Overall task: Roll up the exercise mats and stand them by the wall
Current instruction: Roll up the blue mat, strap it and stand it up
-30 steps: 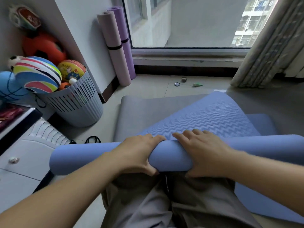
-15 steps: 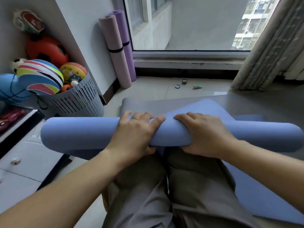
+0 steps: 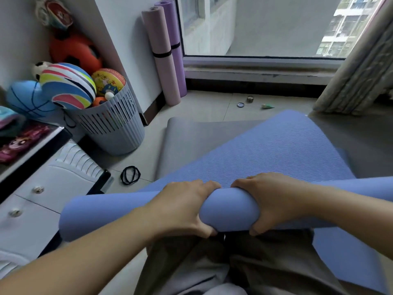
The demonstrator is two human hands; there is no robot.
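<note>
Blue mat roll point(image 3: 229, 211) lies crosswise, clasped mid-length by left hand point(image 3: 182, 209) and right hand point(image 3: 274, 203).

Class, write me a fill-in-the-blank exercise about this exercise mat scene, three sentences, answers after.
1. Both hands, left hand and right hand, grip the rolled part of the ____ mat.
2. Two rolled mats stand by the wall, each held by a black ____.
3. The slatted basket holds ____.

Answers: blue; band; balls

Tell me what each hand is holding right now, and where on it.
Both grip the blue mat at the middle of its rolled part: left hand and right hand side by side, fingers over the top, thumbs underneath.
</note>
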